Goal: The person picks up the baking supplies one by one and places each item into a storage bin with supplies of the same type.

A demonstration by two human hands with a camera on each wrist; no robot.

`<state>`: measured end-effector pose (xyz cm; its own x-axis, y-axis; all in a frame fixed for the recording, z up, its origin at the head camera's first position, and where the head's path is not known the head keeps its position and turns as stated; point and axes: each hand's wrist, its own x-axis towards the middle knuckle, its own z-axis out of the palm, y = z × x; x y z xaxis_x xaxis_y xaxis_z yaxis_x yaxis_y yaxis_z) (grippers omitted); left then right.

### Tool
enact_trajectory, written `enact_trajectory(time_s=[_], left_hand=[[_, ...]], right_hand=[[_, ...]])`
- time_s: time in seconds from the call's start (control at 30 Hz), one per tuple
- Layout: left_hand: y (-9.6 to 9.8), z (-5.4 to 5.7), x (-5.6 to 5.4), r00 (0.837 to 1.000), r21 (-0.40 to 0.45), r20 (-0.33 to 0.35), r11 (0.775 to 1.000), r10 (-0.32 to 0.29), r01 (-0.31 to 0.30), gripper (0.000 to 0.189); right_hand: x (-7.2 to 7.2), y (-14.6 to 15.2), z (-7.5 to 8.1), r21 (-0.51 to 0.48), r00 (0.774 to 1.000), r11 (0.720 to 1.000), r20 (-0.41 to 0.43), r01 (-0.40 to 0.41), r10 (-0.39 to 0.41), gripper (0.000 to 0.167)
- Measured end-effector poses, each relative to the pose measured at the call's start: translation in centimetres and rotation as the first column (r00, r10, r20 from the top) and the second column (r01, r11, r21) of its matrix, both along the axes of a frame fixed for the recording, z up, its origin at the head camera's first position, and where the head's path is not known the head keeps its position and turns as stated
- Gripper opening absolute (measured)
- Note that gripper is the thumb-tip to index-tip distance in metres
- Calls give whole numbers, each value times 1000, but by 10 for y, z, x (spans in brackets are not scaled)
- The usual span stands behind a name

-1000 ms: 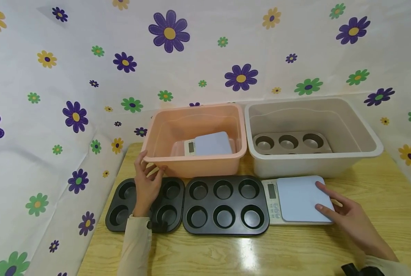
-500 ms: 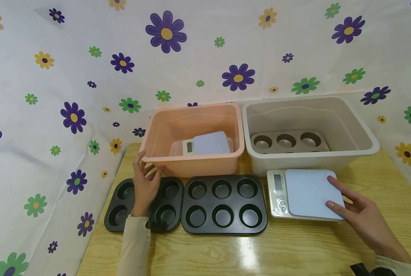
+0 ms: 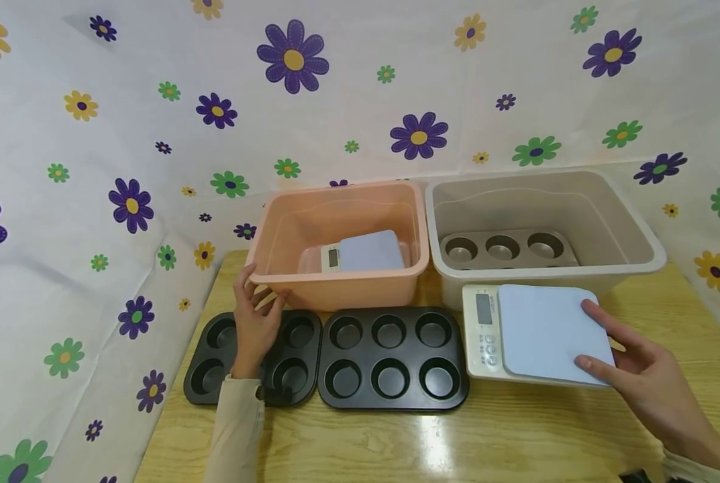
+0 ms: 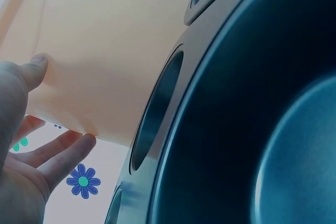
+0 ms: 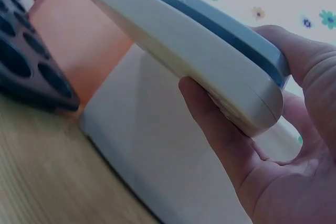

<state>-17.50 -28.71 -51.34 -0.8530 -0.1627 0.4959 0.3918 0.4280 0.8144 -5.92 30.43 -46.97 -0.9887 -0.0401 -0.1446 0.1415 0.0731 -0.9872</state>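
A white digital kitchen scale [image 3: 549, 332] with a pale blue plate is held up off the table by my right hand [image 3: 649, 372]. The thumb lies on top and the fingers reach under its right edge, as the right wrist view shows with the scale [image 5: 178, 35] tilted. My left hand [image 3: 257, 332] grips the front left corner of the peach plastic bin [image 3: 347, 292], thumb on the front wall and fingers round the side. Below that hand lies a black muffin tin [image 3: 216, 354], partly covered by the forearm. A second black muffin tin [image 3: 390, 352] lies just left of the scale.
Another scale [image 3: 372, 251] lies inside the peach bin. Close beside that bin stands a beige bin [image 3: 553, 271] with a brown muffin tin [image 3: 482, 251] in it. The wooden table [image 3: 360, 443] ends at a flowered cloth backdrop [image 3: 335, 100].
My right hand has lifted the scale off the table, moving it slightly right and away from the black muffin tin. My left hand stays at the peach bin's corner.
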Motion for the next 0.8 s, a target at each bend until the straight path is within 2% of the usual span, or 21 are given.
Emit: enact_trajectory(time_s=[0.2, 0.43, 0.57, 0.8], left_hand=[[0, 0, 0, 1000, 1, 3, 1000, 0, 0, 86], [1, 0, 1, 1000, 12, 11, 1000, 4, -4, 86], [1, 0, 1, 1000, 14, 9, 1000, 2, -2, 85], [2, 1, 0, 1000, 14, 2, 1000, 1, -1, 85]], right_hand=[[1, -8, 10, -118, 996, 991, -60, -68, 61, 83], [-7, -22, 20, -77, 991, 992, -101, -101, 93, 87], [-12, -32, 22, -103, 979, 984, -159, -146, 129, 92], [-24, -46, 33, -107, 964, 976, -209, -189, 164, 98]])
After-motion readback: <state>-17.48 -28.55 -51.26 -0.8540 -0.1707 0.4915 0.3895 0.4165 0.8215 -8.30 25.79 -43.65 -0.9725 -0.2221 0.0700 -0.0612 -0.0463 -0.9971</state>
